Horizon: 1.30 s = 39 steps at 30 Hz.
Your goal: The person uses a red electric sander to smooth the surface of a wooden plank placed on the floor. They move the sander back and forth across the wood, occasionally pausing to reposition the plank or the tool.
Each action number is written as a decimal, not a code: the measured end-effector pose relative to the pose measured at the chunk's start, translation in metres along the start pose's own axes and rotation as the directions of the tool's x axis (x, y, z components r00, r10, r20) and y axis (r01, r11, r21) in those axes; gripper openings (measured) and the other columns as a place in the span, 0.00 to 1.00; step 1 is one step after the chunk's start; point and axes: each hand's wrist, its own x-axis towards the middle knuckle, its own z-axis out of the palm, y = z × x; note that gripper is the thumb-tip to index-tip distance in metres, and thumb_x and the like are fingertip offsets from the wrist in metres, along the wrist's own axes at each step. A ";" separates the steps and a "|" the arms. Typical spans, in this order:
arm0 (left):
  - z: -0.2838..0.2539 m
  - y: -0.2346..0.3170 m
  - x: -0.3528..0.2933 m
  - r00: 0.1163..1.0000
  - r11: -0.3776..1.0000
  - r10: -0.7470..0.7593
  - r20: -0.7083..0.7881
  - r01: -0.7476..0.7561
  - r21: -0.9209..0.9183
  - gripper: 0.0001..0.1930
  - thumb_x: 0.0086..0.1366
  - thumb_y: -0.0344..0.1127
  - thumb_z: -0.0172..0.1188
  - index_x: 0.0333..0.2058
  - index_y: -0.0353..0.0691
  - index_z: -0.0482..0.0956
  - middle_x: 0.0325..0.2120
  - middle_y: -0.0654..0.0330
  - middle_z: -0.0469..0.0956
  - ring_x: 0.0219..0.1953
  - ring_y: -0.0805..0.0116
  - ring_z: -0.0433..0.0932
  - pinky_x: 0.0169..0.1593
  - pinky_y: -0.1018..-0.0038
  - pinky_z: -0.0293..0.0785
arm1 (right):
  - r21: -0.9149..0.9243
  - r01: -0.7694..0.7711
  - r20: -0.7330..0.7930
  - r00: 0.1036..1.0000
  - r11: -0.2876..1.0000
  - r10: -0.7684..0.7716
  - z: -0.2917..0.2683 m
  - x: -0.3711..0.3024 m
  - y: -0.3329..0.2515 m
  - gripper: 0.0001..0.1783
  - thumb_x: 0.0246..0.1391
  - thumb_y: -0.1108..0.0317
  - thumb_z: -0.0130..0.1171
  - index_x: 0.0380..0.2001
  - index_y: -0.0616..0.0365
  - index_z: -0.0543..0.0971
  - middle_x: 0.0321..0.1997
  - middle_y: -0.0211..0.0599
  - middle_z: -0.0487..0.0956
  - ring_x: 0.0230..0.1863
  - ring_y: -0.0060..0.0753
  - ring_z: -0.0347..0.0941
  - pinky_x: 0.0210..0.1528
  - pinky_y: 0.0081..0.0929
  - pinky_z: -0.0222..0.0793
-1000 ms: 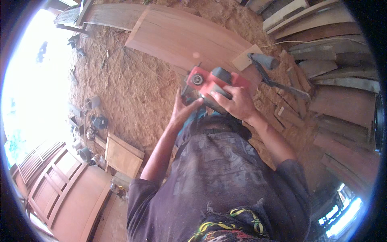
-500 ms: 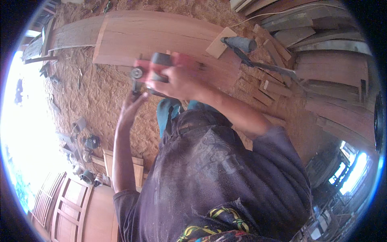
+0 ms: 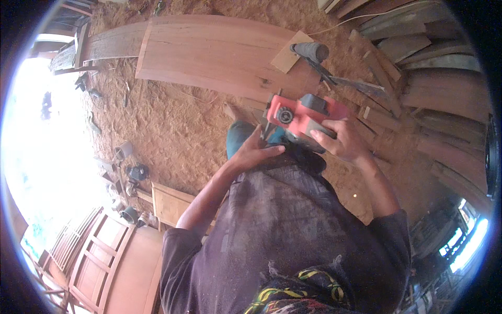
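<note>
A red and black electric planer [image 3: 298, 116], with a round black knob on its side, is held up close to my body, off the near edge of a wide reddish board [image 3: 219, 49]. My right hand [image 3: 342, 138] wraps its rear handle, the thumb lying along the top. At the planer's other end, the fingers of my left hand [image 3: 253, 152] close on a dark bar that sticks out from it, and the left thumb points to the right. The planer's underside is hidden.
On the board's right end rest a small pale wood piece [image 3: 288, 55] and a grey cylindrical tool [image 3: 314, 51]. Stacked planks [image 3: 442, 91] line the right side. Sawdust covers the ground [image 3: 178, 120]. Wooden frames and panels [image 3: 99, 261] stand at the lower left.
Both hands have brought the planer to the right and nearer my body, from over the board's near edge. The view has shifted slightly, and the board itself looks unmoved.
</note>
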 end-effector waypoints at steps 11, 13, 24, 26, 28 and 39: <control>-0.080 -0.013 -0.014 0.730 0.948 0.303 -0.613 -0.296 0.116 0.72 0.56 0.50 0.87 0.79 0.25 0.38 0.68 0.36 0.70 0.68 0.51 0.76 0.70 0.62 0.74 | -0.039 0.082 -0.043 0.996 0.996 -0.083 0.087 0.115 -0.079 0.25 0.66 0.47 0.65 0.30 0.63 0.86 0.22 0.50 0.82 0.25 0.43 0.82 0.32 0.46 0.74; -0.105 -0.003 -0.020 0.706 0.934 0.282 -0.650 -0.356 0.019 0.73 0.56 0.50 0.87 0.80 0.25 0.38 0.69 0.34 0.69 0.68 0.48 0.75 0.71 0.61 0.73 | -0.039 0.096 -0.033 0.995 0.995 -0.097 0.105 0.142 -0.098 0.29 0.65 0.41 0.65 0.33 0.61 0.88 0.25 0.55 0.84 0.30 0.55 0.86 0.35 0.50 0.79; -0.396 0.038 -0.088 0.607 0.869 0.402 -0.686 -0.490 0.075 0.63 0.59 0.48 0.85 0.80 0.31 0.49 0.66 0.47 0.73 0.65 0.58 0.75 0.67 0.62 0.72 | 0.049 0.257 0.035 0.965 0.965 -0.259 0.231 0.336 -0.263 0.28 0.66 0.37 0.62 0.55 0.44 0.87 0.38 0.59 0.89 0.40 0.62 0.89 0.44 0.52 0.85; -0.423 0.057 -0.106 0.630 0.902 0.379 -0.678 -0.415 0.119 0.61 0.60 0.47 0.84 0.80 0.32 0.50 0.65 0.49 0.75 0.63 0.59 0.76 0.66 0.63 0.72 | 0.018 0.253 0.040 0.967 0.967 -0.253 0.249 0.368 -0.279 0.30 0.66 0.36 0.61 0.50 0.52 0.89 0.37 0.58 0.90 0.42 0.59 0.90 0.46 0.50 0.84; -0.414 0.068 -0.107 0.650 0.915 0.362 -0.668 -0.385 0.122 0.60 0.61 0.47 0.84 0.80 0.34 0.51 0.64 0.50 0.75 0.63 0.60 0.77 0.66 0.63 0.73 | -0.022 0.206 0.075 0.976 0.978 -0.204 0.242 0.364 -0.280 0.31 0.67 0.36 0.60 0.51 0.52 0.90 0.42 0.52 0.90 0.44 0.56 0.90 0.52 0.49 0.83; -0.134 0.003 -0.030 0.829 0.889 0.454 -0.326 -0.398 0.228 0.75 0.53 0.56 0.87 0.81 0.28 0.38 0.79 0.36 0.54 0.82 0.47 0.53 0.82 0.58 0.53 | 0.002 0.084 -0.016 0.996 0.996 -0.084 0.095 0.136 -0.094 0.24 0.68 0.49 0.64 0.46 0.62 0.88 0.32 0.47 0.88 0.36 0.35 0.87 0.40 0.42 0.79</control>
